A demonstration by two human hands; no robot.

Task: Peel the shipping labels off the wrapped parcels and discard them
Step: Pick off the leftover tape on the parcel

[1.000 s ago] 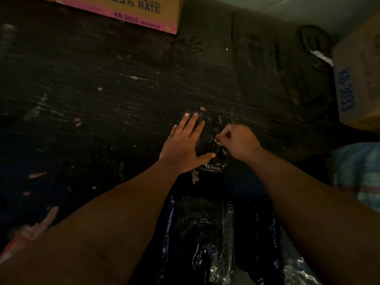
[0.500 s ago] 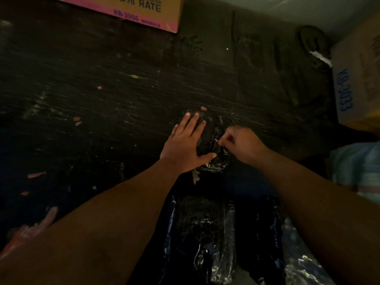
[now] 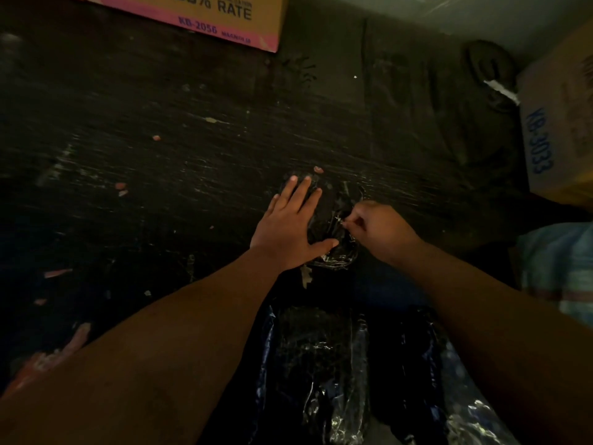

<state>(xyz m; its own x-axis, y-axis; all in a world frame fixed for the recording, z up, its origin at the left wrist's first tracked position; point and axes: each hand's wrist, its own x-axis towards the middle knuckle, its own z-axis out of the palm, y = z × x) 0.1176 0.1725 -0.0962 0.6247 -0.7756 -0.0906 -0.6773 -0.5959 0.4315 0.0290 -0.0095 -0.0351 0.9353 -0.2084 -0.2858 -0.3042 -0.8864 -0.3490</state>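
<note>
A small parcel (image 3: 333,216) wrapped in shiny black plastic lies on the dark, scratched tabletop (image 3: 192,162). My left hand (image 3: 292,226) lies flat on the parcel's left part, fingers spread, pressing it down. My right hand (image 3: 375,229) is curled at the parcel's right side, thumb and fingertips pinched at something thin on the wrap; the light is too dim to tell whether it is a label or film. A larger black-wrapped bundle (image 3: 321,374) lies nearer me, between my forearms.
A pink and tan carton (image 3: 224,17) stands at the table's far edge. A brown carton marked KB-3033 (image 3: 558,133) is at the right, with striped cloth (image 3: 558,271) below it. Torn pinkish scraps (image 3: 57,348) lie scattered on the left. A dark roll (image 3: 487,69) sits far right.
My right hand has shifted slightly down and left along the parcel's right side, still pinching. My left hand stays flat on the parcel.
</note>
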